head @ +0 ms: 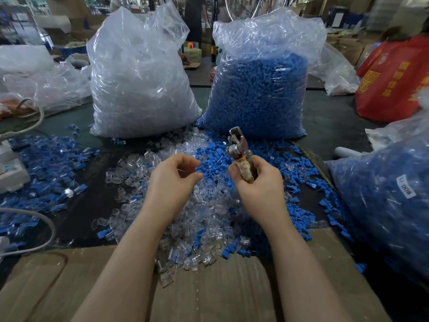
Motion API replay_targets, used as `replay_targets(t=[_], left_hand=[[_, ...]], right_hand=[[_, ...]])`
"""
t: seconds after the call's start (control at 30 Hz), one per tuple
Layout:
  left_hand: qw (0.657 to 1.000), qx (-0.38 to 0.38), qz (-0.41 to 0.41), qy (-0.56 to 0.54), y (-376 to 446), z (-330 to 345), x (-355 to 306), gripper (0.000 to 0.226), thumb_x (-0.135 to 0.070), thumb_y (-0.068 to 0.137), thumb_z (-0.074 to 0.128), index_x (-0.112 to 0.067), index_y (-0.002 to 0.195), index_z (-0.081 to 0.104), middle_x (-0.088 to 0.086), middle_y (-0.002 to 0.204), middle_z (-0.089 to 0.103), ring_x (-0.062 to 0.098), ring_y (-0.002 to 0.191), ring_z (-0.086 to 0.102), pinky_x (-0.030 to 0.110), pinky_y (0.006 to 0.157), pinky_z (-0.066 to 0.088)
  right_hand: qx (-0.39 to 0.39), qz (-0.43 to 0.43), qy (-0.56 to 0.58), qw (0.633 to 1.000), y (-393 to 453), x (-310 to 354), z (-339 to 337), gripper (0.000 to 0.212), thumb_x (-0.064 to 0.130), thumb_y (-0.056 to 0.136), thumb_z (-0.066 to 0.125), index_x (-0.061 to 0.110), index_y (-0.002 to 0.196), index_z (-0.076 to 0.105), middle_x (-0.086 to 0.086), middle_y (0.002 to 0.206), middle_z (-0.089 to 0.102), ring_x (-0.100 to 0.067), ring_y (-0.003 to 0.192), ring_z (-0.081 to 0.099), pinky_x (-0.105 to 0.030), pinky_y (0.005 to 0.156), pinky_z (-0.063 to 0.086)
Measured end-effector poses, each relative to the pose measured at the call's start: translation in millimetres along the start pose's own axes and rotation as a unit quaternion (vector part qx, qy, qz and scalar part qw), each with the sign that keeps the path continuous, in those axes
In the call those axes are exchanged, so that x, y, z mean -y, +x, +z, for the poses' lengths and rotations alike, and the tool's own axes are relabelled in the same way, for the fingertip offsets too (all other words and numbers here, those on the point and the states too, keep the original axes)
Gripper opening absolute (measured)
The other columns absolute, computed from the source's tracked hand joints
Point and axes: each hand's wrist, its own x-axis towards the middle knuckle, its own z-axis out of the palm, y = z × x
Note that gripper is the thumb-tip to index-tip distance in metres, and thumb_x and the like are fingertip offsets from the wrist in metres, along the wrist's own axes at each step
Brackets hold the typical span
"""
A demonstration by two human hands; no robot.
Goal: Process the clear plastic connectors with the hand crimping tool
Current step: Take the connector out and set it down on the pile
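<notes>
My right hand grips the hand crimping tool by its tape-wrapped handle, fingers clamped round it; the metal head points up and away from me, tilted slightly left. My left hand hovers just left of the tool, thumb and forefinger curled toward each other with a small gap between them; whether a clear piece sits in that gap cannot be told. Below both hands, a heap of clear plastic connectors lies on the dark table, mixed with blue plastic pieces. More blue pieces are scattered at far left. Behind the heap stand two upright plastic bags: the bag of clear parts on the left, the bag of blue parts on the right, close together. A flattened cardboard sheet covers the table's near edge, under my forearms.
</notes>
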Motion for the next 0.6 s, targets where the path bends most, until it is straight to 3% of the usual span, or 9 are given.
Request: replay_targets(t=[0.1, 0.17, 0.23, 0.33, 0.5, 0.6], left_hand=[[0.996, 0.019, 0.035, 0.08, -1.1, 3.0, 1.3, 0.02, -0.022, 0.086, 0.074, -0.039, 0.087, 0.064, -0.011, 0.095, 0.063, 0.003, 0.085, 0.058, 0.023, 0.073, 0.046], [0.988, 0.046, 0.074, 0.129, -2.9, 6.8, -1.2, 0.021, -0.027, 0.088, 0.071, -0.045, 0.096, 0.065, -0.014, 0.103, 0.056, 0.0, 0.094, 0.052, 0.026, 0.086, 0.044], [0.966, 0.083, 0.117, 0.213, -3.8, 11.9, -2.1, 0.031, -0.028, 0.093, 0.065, -0.048, 0.117, 0.062, -0.016, 0.109, 0.047, 0.006, 0.106, 0.044, 0.034, 0.099, 0.034], [0.918, 0.129, 0.166, 0.336, -5.5, 19.0, 0.1, 0.045, -0.024, 0.099, 0.051, -0.054, 0.133, 0.049, -0.015, 0.118, 0.039, 0.011, 0.114, 0.033, 0.037, 0.097, 0.022], [0.923, 0.086, 0.16, 0.34, -4.3, 20.9, 2.0, 0.031, -0.031, 0.095, 0.06, -0.044, 0.123, 0.059, -0.015, 0.111, 0.049, 0.008, 0.11, 0.049, 0.037, 0.099, 0.022], [0.944, 0.073, 0.127, 0.296, -3.9, 20.3, 2.8, 0.021, -0.033, 0.092, 0.066, -0.038, 0.111, 0.066, -0.016, 0.104, 0.056, 0.007, 0.099, 0.06, 0.039, 0.107, 0.032]], right_hand=[[-0.015, -0.006, 0.0, 1.0, 0.9, -1.7, -1.1, 0.019, 0.032, 0.091, 0.067, 0.024, 0.076, 0.058, 0.023, 0.068, 0.059, -0.002, 0.059, 0.051, -0.016, 0.052, 0.038], [-0.019, -0.011, 0.001, 1.0, 0.8, -1.9, -0.7, 0.021, 0.031, 0.091, 0.067, 0.026, 0.074, 0.057, 0.025, 0.065, 0.058, -0.001, 0.057, 0.05, -0.014, 0.051, 0.037], [-0.018, -0.011, 0.001, 1.0, 0.7, -2.3, -0.6, 0.021, 0.03, 0.091, 0.068, 0.027, 0.074, 0.056, 0.026, 0.065, 0.058, 0.0, 0.057, 0.05, -0.013, 0.051, 0.037], [-0.018, -0.009, -0.005, 1.0, 1.1, -2.7, -0.6, 0.022, 0.03, 0.091, 0.068, 0.029, 0.073, 0.055, 0.026, 0.067, 0.059, 0.0, 0.058, 0.052, -0.013, 0.051, 0.038], [-0.016, -0.005, -0.012, 1.0, 1.0, -2.5, -0.1, 0.024, 0.032, 0.091, 0.068, 0.031, 0.072, 0.053, 0.028, 0.068, 0.059, 0.001, 0.059, 0.052, -0.013, 0.054, 0.039], [-0.014, -0.005, -0.012, 1.0, 0.9, -1.9, 0.0, 0.023, 0.032, 0.091, 0.068, 0.03, 0.072, 0.054, 0.028, 0.068, 0.059, 0.001, 0.059, 0.052, -0.013, 0.054, 0.039]])
